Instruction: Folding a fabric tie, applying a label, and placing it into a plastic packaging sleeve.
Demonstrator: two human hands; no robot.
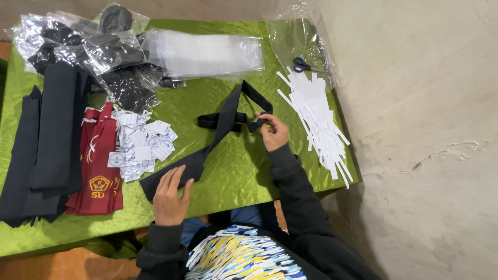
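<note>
Nearest the lens, low in the frame, sits the person's patterned lap; just above it the left hand (170, 194) lies flat, fingers together, pressing the wide end of a black necktie (220, 124) onto the green tablecloth (228, 171). Right of centre, the right hand (274, 132) pinches the tie's thin strap, which loops toward mid-frame. That satin cloth looks slick, so the tie could skid if the flat hand lifts; white paper strips (316, 116) at right sit close enough to be scattered by an elbow.
</note>
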